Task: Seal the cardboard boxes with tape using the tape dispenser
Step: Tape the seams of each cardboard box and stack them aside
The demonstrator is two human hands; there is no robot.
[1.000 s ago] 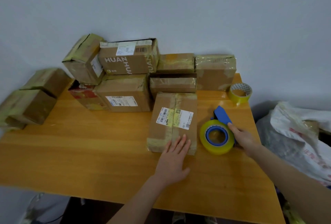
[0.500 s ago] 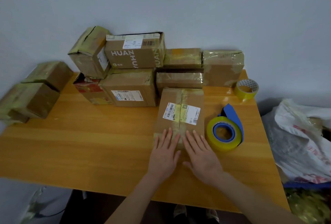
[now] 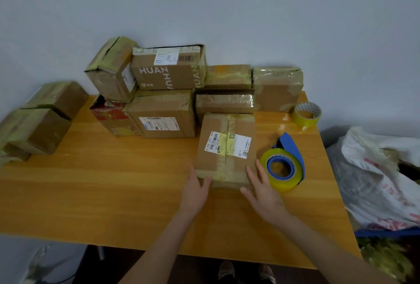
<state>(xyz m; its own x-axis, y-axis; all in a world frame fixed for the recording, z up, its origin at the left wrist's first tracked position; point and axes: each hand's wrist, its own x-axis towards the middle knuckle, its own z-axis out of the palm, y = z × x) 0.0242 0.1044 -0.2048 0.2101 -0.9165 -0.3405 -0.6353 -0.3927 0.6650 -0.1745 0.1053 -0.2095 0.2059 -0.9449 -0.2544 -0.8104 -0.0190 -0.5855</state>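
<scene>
Cardboard box [image 3: 227, 147] with a white label lies flat on the wooden table [image 3: 113, 193], in front of a stack of taped boxes [image 3: 168, 93]. Left hand [image 3: 195, 189] and right hand [image 3: 261, 190] flank its near end, fingers straight and relaxed, touching its sides. Tape dispenser [image 3: 283, 170] sits just right of it.

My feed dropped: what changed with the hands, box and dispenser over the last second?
The right hand let go of the tape dispenser and joined the left hand flat on the labelled box; both then slid outward to its near corners. Box, dispenser, spare tape roll and stacked boxes stayed put.
</scene>
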